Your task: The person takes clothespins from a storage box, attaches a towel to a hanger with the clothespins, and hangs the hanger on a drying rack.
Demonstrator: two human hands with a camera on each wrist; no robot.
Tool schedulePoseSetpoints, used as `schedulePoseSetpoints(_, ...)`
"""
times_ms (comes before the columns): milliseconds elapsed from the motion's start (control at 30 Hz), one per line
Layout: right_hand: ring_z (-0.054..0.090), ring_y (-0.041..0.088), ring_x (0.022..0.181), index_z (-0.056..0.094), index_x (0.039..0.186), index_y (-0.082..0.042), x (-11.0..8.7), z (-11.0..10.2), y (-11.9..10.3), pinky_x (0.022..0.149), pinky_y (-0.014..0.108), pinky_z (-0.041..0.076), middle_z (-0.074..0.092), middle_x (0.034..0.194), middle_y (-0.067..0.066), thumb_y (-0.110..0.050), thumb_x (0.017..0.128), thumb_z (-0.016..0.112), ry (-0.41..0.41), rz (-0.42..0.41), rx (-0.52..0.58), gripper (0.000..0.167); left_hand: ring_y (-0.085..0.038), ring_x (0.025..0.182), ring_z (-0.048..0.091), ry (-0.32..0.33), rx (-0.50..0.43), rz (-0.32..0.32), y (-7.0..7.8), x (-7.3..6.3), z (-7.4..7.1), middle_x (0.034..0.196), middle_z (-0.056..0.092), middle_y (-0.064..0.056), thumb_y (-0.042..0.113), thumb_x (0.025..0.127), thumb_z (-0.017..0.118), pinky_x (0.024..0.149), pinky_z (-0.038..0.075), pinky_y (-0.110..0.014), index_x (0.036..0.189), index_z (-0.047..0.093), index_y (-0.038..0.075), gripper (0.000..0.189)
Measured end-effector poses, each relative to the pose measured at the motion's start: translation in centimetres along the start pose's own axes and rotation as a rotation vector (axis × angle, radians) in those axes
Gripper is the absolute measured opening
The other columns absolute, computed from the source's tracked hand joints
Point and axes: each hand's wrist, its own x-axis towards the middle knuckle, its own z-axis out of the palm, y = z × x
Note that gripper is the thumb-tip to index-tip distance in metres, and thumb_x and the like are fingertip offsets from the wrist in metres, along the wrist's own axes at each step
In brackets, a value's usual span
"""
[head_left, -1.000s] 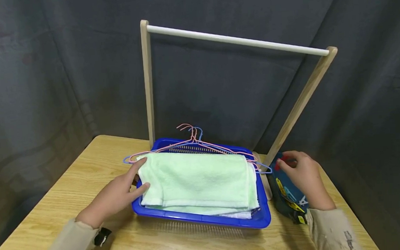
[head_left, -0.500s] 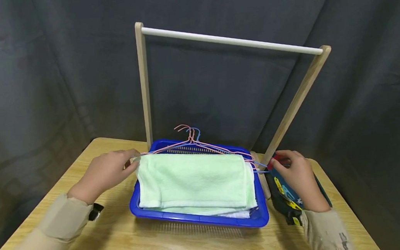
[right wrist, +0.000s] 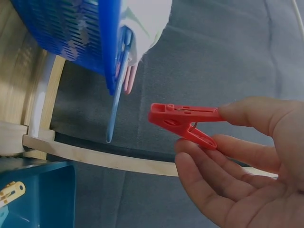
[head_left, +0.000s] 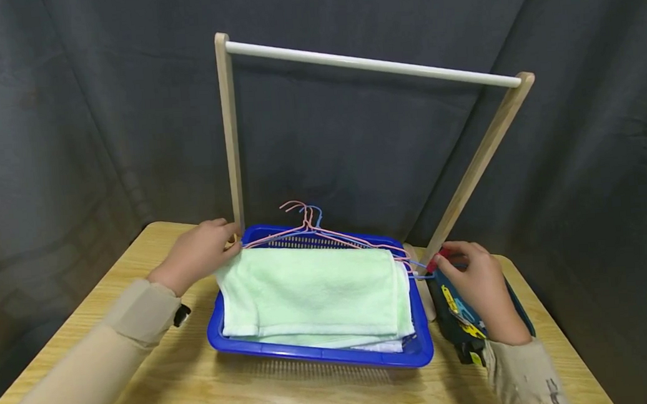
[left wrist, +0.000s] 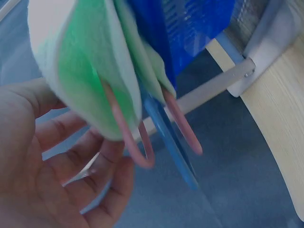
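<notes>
A folded pale green towel (head_left: pixel 318 290) lies over pink and blue hangers (head_left: pixel 281 234), across a blue basket (head_left: pixel 323 355). My left hand (head_left: pixel 197 254) grips the towel's upper left corner by the hanger ends; in the left wrist view the towel (left wrist: pixel 95 61) hides the thumb tip and part of the fingers. My right hand (head_left: pixel 484 288) pinches a red clothespin (right wrist: pixel 183 114) by its handles, thumb on one and fingers on the other. The clothespin's nose points at the blue hanger end (right wrist: pixel 118 90), a short gap away in the right wrist view.
A wooden rack with a white rod (head_left: pixel 373 65) stands behind the basket. Right of the basket is a teal box (right wrist: pixel 52 194) with several clothespins in it. Below lies a wooden table (head_left: pixel 201 386), with dark curtain (head_left: pixel 98 117) all round.
My left hand has lifted from the towel's left side and moved up and right to its upper corner. My right hand has brought the red clothespin left from the box toward the hanger ends.
</notes>
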Motion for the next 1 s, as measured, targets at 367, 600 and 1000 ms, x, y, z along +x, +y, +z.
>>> schedulePoseSetpoints(367,0.067,0.043,0.101,0.064,0.124,0.008,0.0,-0.1,-0.7,0.088,0.056,0.055,0.061,0.112,0.026,-0.012,0.096,0.07,0.024,0.013,0.036,0.035,-0.039,0.106,0.066,-0.137,-0.083,-0.038,0.7,2.5,0.5,0.117,0.068,-0.023,0.012,0.099,0.06,0.093,0.052,-0.054,0.121,0.067,-0.005,0.028)
schedulePoseSetpoints(600,0.068,0.044,0.1,0.063,0.126,0.007,-0.2,0.5,-1.1,0.086,0.054,0.056,0.06,0.116,0.026,-0.014,0.097,0.07,0.004,0.02,0.066,0.035,-0.036,0.103,0.067,-0.222,-0.139,-0.119,0.8,2.4,1.6,0.115,0.07,-0.022,0.01,0.1,0.06,0.091,0.053,-0.052,0.117,0.07,-0.004,0.023)
schedulePoseSetpoints(1000,0.069,0.042,0.101,0.063,0.125,0.009,-0.1,0.7,-1.2,0.087,0.052,0.055,0.062,0.115,0.026,-0.01,0.095,0.072,0.038,0.019,0.104,0.036,-0.034,0.098,0.065,-0.156,-0.271,-0.128,0.9,2.5,2.3,0.11,0.069,-0.022,0.002,0.101,0.055,0.092,0.053,-0.051,0.115,0.067,-0.008,0.022)
